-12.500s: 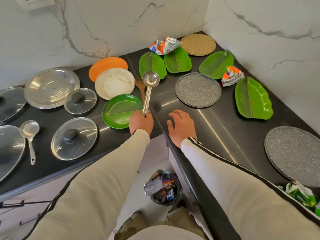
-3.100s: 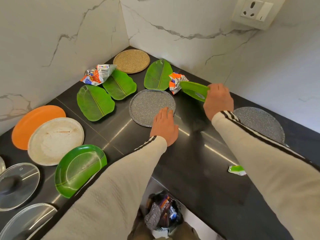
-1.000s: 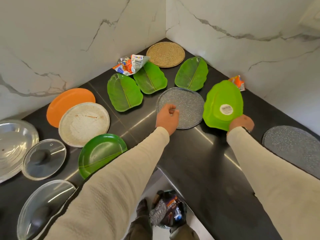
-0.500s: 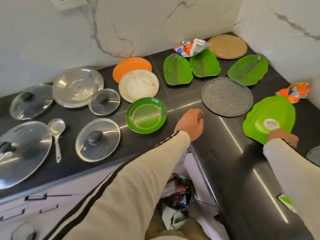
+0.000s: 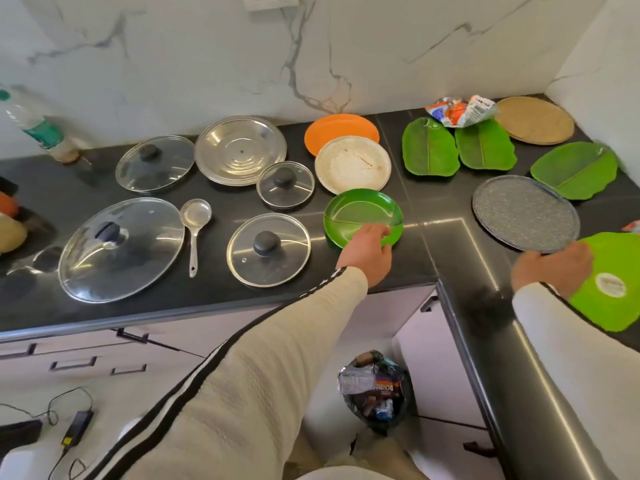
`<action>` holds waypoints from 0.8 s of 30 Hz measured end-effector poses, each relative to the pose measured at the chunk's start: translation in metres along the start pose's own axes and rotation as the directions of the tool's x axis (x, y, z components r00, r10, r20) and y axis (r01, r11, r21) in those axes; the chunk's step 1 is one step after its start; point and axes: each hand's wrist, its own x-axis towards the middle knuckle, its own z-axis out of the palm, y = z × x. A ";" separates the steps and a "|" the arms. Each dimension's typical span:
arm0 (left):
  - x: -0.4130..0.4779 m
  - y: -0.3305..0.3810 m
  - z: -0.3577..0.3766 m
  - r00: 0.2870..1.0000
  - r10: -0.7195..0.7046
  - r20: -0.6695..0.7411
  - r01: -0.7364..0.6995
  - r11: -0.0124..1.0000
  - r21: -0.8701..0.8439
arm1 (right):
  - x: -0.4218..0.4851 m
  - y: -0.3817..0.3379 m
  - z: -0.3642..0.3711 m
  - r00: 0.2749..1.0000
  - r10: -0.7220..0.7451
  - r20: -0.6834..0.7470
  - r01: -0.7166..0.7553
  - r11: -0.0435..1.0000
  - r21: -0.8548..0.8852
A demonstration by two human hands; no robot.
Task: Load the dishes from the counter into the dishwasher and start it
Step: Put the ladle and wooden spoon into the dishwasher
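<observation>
Plate, round, green: shallow, with a raised rim. It lay flat on the black worktop close to the front edge, just in front of a cream plate and beside a glass lid.

Handling: we judged it light, stiff and probably plastic. Its glossy surface looked slippery, though we thought it unlikely to break. The best hold seemed to be the near rim, thumb on top and fingers under once the edge was tipped or slid clear of the worktop.

Left hand: it reached over that near rim and touched it. Its back hid the fingertips, so we could not tell whether they had closed.

Right hand: it was clamped on the edge of a leaf-shaped plate. The plate was held tilted above the worktop's right arm, with the stickered underside facing us.
</observation>
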 end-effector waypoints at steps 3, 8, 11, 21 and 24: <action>-0.005 -0.032 -0.027 0.998 0.004 -0.063 -0.001 0.999 0.042 | -0.047 -0.040 0.025 0.954 -0.279 0.106 0.277 0.960 0.033; -0.021 -0.104 -0.097 0.981 0.022 -0.195 0.006 0.990 0.143 | -0.167 -0.143 0.083 0.750 -0.624 0.217 0.595 0.781 0.188; -0.042 -0.162 -0.153 0.968 0.014 -0.252 0.055 0.963 0.265 | -0.248 -0.203 0.117 0.654 -0.695 0.299 0.626 0.719 0.303; -0.119 -0.310 -0.253 0.958 -0.197 -0.207 0.264 0.891 0.369 | -0.435 -0.299 0.187 0.478 -0.401 0.781 0.538 0.837 0.100; -0.120 -0.315 -0.257 0.982 -0.137 -0.132 0.179 0.901 0.396 | -0.455 -0.299 0.199 0.513 -0.315 0.798 0.513 0.858 0.009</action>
